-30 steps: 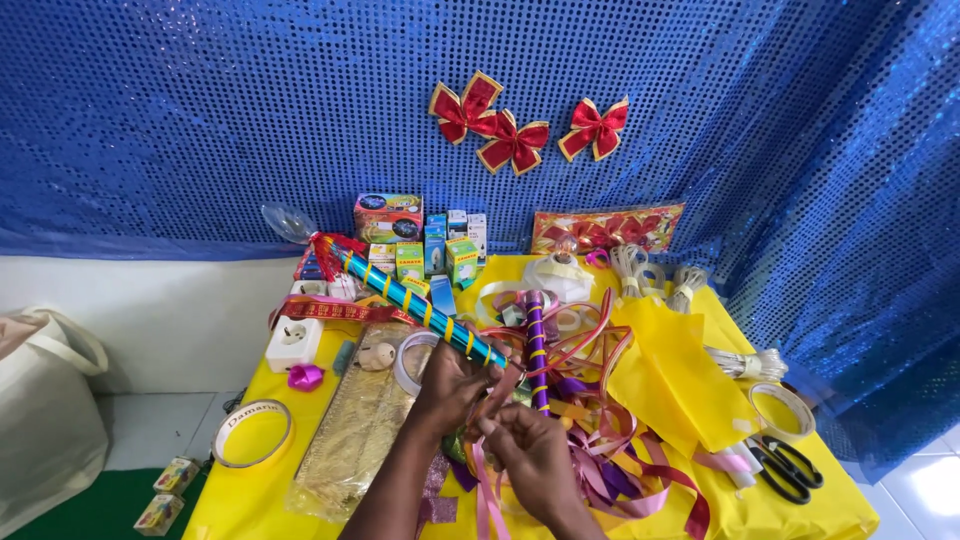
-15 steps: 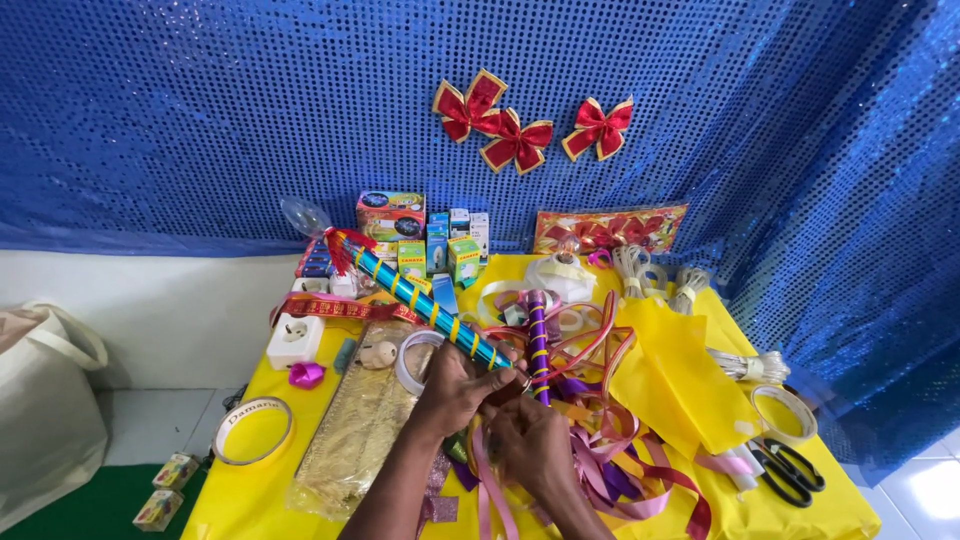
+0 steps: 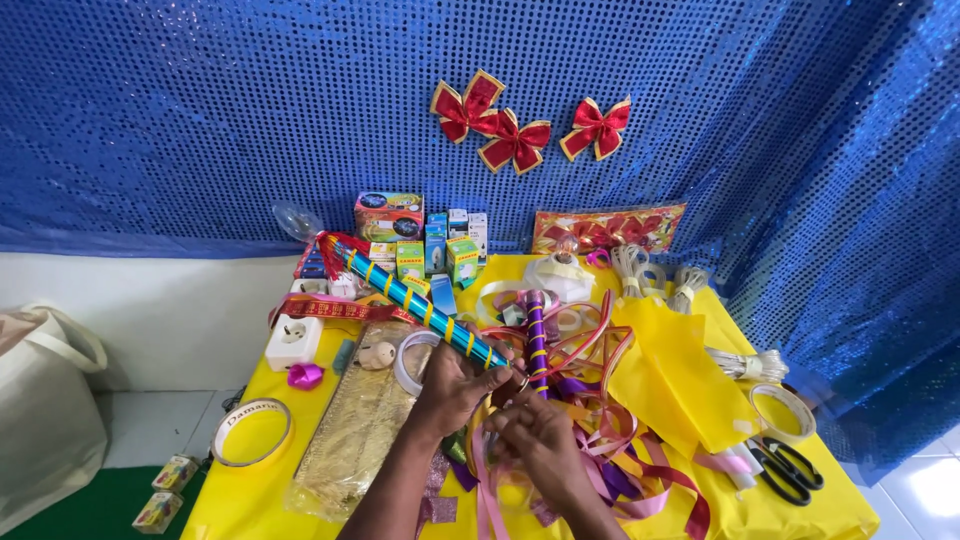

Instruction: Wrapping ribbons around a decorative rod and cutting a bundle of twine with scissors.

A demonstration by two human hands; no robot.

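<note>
Big blue sequin curtain [image 3: 200, 120] fills the whole back, with three red bows [image 3: 515, 125] pinned on it. Below that, one table under a yellow cloth [image 3: 800, 510], and it's packed. One off-white bag [image 3: 45, 420] sits on the floor at the left, cut off by the frame edge.

Now the sticks, two of them. The blue stick with yellow bands [image 3: 420, 305] is the long one, running diagonally from a red tassel end at the upper left down to the lower right, where its near end goes into the left hand [image 3: 455, 385]. That hand is closed around it. The purple stick with yellow bands [image 3: 537, 340] is shorter and stands nearly straight up and down in the view, its lower end by the fingers.

The right hand [image 3: 540, 450] is just below the left, fingers pinched on pink ribbon [image 3: 487, 500], though what exactly it's pinching is hard to make out in that tangle. The ribbon heap [image 3: 620, 470] is too knotted to count.

Other bits: one gold mesh sheet [image 3: 355, 430], one folded yellow sheet [image 3: 670, 375], a row of small boxes [image 3: 440, 250] at the back, one white socket block [image 3: 293, 340], two tape rolls I can see clearly ( [image 3: 250, 432] and [image 3: 782, 410]), one pair of black scissors [image 3: 790, 470], one little pink bow [image 3: 305, 376]. Two small boxes on the floor [image 3: 165, 490], partly cut off.
</note>
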